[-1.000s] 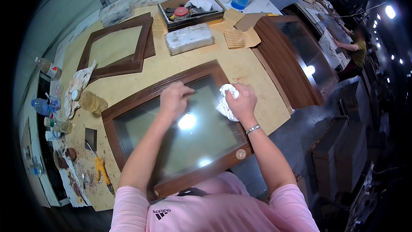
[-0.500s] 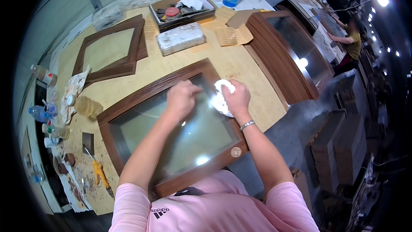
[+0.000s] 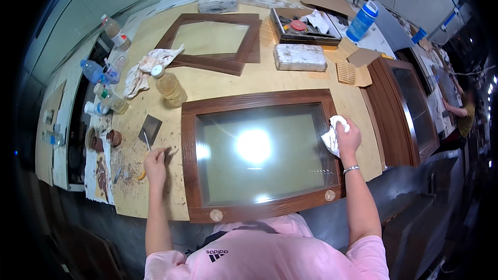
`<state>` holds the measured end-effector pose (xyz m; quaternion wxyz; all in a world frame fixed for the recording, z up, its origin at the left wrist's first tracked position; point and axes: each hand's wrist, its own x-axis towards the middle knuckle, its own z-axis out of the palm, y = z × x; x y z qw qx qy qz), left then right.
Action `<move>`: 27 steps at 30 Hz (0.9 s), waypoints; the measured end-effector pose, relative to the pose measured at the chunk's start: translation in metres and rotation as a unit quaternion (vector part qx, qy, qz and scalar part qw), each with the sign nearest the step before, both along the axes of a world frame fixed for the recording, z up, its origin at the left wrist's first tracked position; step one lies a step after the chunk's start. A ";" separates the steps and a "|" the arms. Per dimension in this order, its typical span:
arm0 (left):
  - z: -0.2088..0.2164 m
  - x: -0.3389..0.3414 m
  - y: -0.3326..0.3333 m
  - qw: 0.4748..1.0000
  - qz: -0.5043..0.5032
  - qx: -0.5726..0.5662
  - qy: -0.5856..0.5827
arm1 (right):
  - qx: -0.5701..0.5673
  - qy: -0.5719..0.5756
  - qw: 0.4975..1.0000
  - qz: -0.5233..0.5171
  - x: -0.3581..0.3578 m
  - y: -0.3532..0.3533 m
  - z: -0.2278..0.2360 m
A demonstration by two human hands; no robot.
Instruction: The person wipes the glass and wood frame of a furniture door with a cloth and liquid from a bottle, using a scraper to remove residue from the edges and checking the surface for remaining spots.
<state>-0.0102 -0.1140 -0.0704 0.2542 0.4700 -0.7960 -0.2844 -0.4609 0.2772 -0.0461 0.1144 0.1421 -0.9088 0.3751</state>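
Observation:
A brown wooden frame with a glass pane [image 3: 244, 168] lies flat in front of me, with a bright reflection on the glass. My right hand [image 3: 348, 139] is closed on a crumpled white cloth [image 3: 331, 137] at the frame's right edge. To the left of the frame, my left hand [image 3: 155, 166] is closed over the yellow handle of a thin-shafted tool [image 3: 141, 175], which it mostly covers. The tool's shaft reaches toward a small dark square plate [image 3: 150, 128]. Round pale discs [image 3: 216, 215] sit on the frame's near corners.
Bottles [image 3: 171, 89], a stained rag [image 3: 148, 67] and brown-stained pots [image 3: 114, 137] stand at left. Farther back are stacked frames [image 3: 251, 46], a wrapped block [image 3: 300, 57], an open box [image 3: 332, 40] and a blue bottle [image 3: 362, 22]. Another glazed unit [image 3: 389, 109] lies at right; a person works beyond.
My left hand has left the glass and moved left to the yellow-handled tool. My right hand still holds the cloth at the frame's right side. The view has turned.

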 end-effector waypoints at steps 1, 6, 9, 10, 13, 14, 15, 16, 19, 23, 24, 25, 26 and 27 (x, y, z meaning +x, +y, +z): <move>-0.002 0.006 0.002 0.996 -0.005 -0.043 -0.076 | 0.000 0.000 1.000 -0.004 0.000 0.001 -0.001; 0.079 -0.039 0.065 0.989 -0.065 0.065 0.117 | -0.308 -0.103 0.939 0.112 0.059 -0.053 0.046; 0.126 -0.096 0.122 0.941 -0.239 0.129 0.200 | -0.371 -0.322 0.824 0.282 0.150 -0.121 0.096; 0.131 -0.117 0.136 0.921 -0.324 0.100 0.190 | -0.376 -0.345 0.780 0.363 0.161 -0.129 0.073; 0.122 -0.133 0.136 0.913 -0.327 0.137 0.203 | -0.328 -0.418 0.757 0.381 0.191 -0.144 0.108; 0.124 -0.130 0.131 0.908 -0.317 0.156 0.223 | -0.309 -0.419 0.762 0.384 0.179 -0.135 0.105; 0.125 -0.124 0.122 0.904 -0.307 0.174 0.242 | -0.290 -0.420 0.768 0.387 0.165 -0.123 0.099; 0.118 -0.119 0.108 0.913 -0.282 0.158 0.248 | -0.217 -0.295 0.833 0.414 0.145 -0.106 0.083; 0.120 -0.113 0.047 0.963 -0.206 -0.020 0.173 | -0.046 -0.064 0.963 0.259 0.097 -0.053 0.076; 0.083 -0.150 0.063 0.939 -0.313 -0.108 -0.093 | 0.134 -0.060 0.986 0.076 0.040 -0.016 0.045; 0.081 -0.149 0.087 0.910 -0.367 -0.177 -0.079 | 0.159 -0.069 0.983 0.058 0.042 -0.017 0.047; 0.083 -0.142 0.107 0.872 -0.417 -0.247 -0.066 | 0.182 -0.078 0.979 0.040 0.050 -0.023 0.050; 0.089 -0.133 0.117 0.861 -0.437 -0.253 -0.057 | 0.206 -0.090 0.974 0.018 0.055 -0.023 0.050; 0.093 -0.127 0.122 0.851 -0.455 -0.258 -0.048 | 0.196 -0.080 0.977 0.016 0.052 -0.019 0.047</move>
